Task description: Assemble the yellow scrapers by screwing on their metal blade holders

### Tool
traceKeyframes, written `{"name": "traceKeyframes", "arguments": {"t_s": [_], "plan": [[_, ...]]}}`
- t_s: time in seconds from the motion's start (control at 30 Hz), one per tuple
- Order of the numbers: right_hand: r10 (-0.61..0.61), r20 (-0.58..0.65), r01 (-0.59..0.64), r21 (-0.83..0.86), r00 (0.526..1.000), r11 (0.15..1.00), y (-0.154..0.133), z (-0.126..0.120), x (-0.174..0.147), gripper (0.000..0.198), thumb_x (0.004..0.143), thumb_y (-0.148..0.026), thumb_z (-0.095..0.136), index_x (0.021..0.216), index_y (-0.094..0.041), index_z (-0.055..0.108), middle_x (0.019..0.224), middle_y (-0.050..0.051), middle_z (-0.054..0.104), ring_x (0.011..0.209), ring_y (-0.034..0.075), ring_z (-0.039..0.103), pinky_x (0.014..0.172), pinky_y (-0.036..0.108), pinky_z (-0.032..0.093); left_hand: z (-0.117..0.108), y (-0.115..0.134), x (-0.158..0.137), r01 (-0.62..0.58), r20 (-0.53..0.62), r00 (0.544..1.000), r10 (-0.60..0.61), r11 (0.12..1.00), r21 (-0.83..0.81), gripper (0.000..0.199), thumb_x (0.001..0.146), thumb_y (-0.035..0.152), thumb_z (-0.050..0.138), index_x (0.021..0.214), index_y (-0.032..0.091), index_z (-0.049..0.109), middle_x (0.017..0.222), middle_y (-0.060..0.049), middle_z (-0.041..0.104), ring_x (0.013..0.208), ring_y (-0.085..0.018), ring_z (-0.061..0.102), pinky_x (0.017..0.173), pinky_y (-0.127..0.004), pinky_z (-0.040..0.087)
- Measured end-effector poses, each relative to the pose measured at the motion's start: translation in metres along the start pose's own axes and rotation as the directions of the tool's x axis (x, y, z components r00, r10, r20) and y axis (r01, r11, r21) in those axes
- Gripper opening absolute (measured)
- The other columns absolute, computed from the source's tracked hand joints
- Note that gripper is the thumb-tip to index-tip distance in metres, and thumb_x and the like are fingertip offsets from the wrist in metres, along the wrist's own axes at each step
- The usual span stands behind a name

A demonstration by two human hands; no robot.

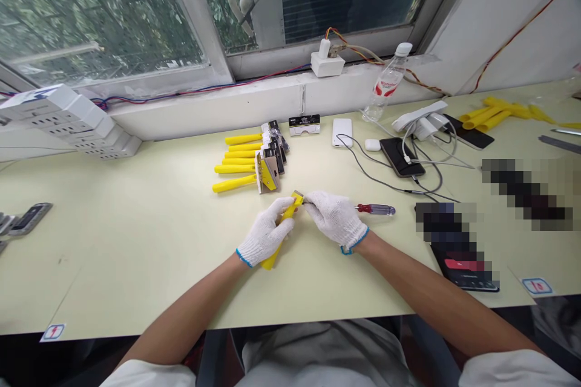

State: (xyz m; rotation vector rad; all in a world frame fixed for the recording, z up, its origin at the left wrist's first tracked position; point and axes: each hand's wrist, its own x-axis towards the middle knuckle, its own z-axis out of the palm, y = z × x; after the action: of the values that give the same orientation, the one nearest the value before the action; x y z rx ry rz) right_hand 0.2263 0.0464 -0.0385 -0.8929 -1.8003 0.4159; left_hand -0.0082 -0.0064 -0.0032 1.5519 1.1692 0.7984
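My left hand (267, 231), in a white knitted glove with a blue cuff, is closed round a yellow scraper (271, 261) that slants over the table. Its handle end points toward me and its yellow head (296, 197) sticks out past my thumb. My right hand (334, 216), gloved the same way, has its fingertips pinched together beside that head. A small dark thing shows at those fingertips, too small to name. Just right of this hand lies a screwdriver (376, 209) with a clear purplish and red handle; its shaft is partly hidden.
Several yellow-handled scrapers (236, 184) lie in a row beyond my hands, near a small black-and-white box (304, 125). To the right are a white power bank (342, 132), a cabled phone (402, 157), a water bottle (387, 83) and yellow tubes (494, 113). Stacked white boxes (68, 124) stand back left.
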Motion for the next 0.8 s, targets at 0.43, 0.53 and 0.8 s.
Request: {"name": "traceKeyframes", "arguments": {"t_s": [0.43, 0.53, 0.8], "plan": [[0.097, 0.333, 0.045, -0.394, 0.938, 0.918, -0.017, 0.000, -0.008, 0.033, 0.109, -0.042, 0.057, 0.112, -0.015, 0.075, 0.099, 0.010, 0.077, 0.083, 0.016, 0.065, 0.076, 0.028, 0.043, 0.000, -0.002, -0.001, -0.029, 0.004, 1.000, 0.028, 0.997, 0.066, 0.052, 0.098, 0.022, 0.058, 0.150, 0.021, 0.059, 0.086, 0.001, 0.072, 0.068, -0.015, 0.068, 0.070, -0.030, 0.058], [0.099, 0.356, 0.057, -0.403, 0.929, 0.913, -0.017, -0.002, -0.008, 0.031, 0.111, -0.039, 0.055, 0.114, -0.015, 0.075, 0.099, 0.009, 0.075, 0.085, 0.015, 0.064, 0.076, 0.027, 0.041, 0.000, -0.002, -0.001, -0.029, 0.003, 1.000, 0.029, 0.998, 0.059, 0.052, 0.098, 0.022, 0.058, 0.150, 0.021, 0.059, 0.087, 0.001, 0.072, 0.069, -0.014, 0.068, 0.071, -0.029, 0.058], [0.076, 0.351, 0.087, -0.426, 0.933, 0.901, -0.019, -0.003, -0.008, 0.028, 0.111, -0.032, 0.053, 0.120, -0.019, 0.077, 0.099, 0.008, 0.074, 0.087, 0.015, 0.064, 0.076, 0.026, 0.040, -0.001, -0.002, 0.001, -0.005, -0.002, 1.000, 0.005, 1.000, 0.024, 0.052, 0.096, 0.021, 0.058, 0.148, 0.021, 0.059, 0.088, 0.000, 0.073, 0.066, -0.014, 0.068, 0.069, -0.029, 0.058]]}}
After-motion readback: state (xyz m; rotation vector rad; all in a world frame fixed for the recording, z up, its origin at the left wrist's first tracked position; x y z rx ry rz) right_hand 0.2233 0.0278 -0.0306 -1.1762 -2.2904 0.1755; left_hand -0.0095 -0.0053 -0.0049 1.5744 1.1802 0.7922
